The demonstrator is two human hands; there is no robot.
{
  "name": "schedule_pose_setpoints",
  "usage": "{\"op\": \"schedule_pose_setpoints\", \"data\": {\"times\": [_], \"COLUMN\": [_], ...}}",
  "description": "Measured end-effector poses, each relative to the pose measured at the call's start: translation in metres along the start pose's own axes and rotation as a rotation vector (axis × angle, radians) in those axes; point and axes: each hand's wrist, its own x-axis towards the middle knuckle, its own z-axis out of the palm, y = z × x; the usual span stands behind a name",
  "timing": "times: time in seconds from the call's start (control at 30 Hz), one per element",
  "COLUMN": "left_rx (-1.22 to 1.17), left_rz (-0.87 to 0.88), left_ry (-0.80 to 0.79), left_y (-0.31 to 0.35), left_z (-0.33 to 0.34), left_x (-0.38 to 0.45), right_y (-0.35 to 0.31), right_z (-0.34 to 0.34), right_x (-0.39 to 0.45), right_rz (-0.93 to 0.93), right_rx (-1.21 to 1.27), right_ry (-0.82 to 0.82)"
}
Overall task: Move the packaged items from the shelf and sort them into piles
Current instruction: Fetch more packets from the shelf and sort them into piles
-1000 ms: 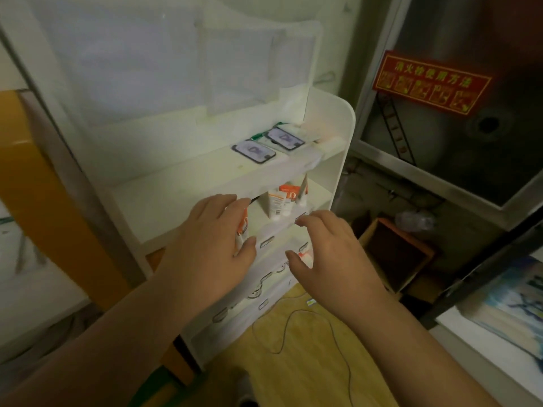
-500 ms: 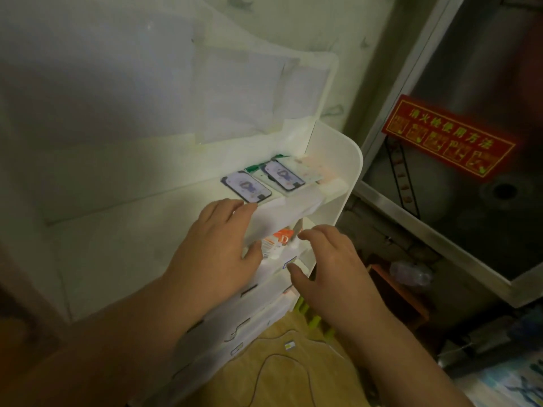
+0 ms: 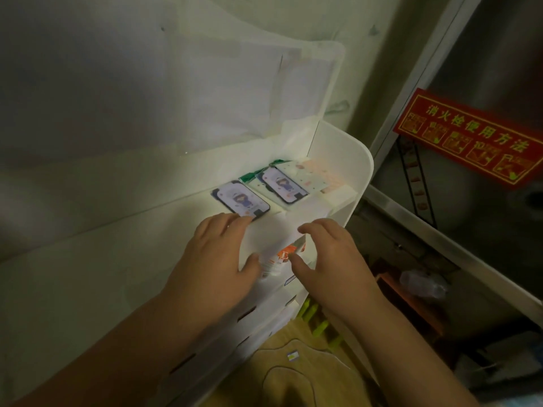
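Shelf (image 3: 338,160) nearer, sign (image 3: 470,139) beside

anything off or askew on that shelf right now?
Minor only. On the top shelf the packaged items are not squared up: the left phone-print pack lies apart and angled, while the right one overlaps neighbouring packs. A small scrap lies on the floor below. No visible damage or spill.

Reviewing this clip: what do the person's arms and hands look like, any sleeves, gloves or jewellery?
Both the left hand and the right hand are bare, with no gloves, rings or watch visible. The forearms are uncovered as far as the picture's edge, so no sleeve shows. Fingernails look short and unpainted.
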Motion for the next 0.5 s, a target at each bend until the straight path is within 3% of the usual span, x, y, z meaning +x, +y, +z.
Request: {"op": "schedule_pose_setpoints", "data": {"times": [0.5], "left_rx": [0.118], "left_rz": [-0.124], "left_ry": [-0.003], "left_y": [0.005], "left_z": [0.044], "left_x": [0.100], "right_y": [0.088], "right_z": [0.023], "right_x": [0.155], "right_rz": [-0.105], "right_rx": [0.118], "right_ry": [-0.106]}}
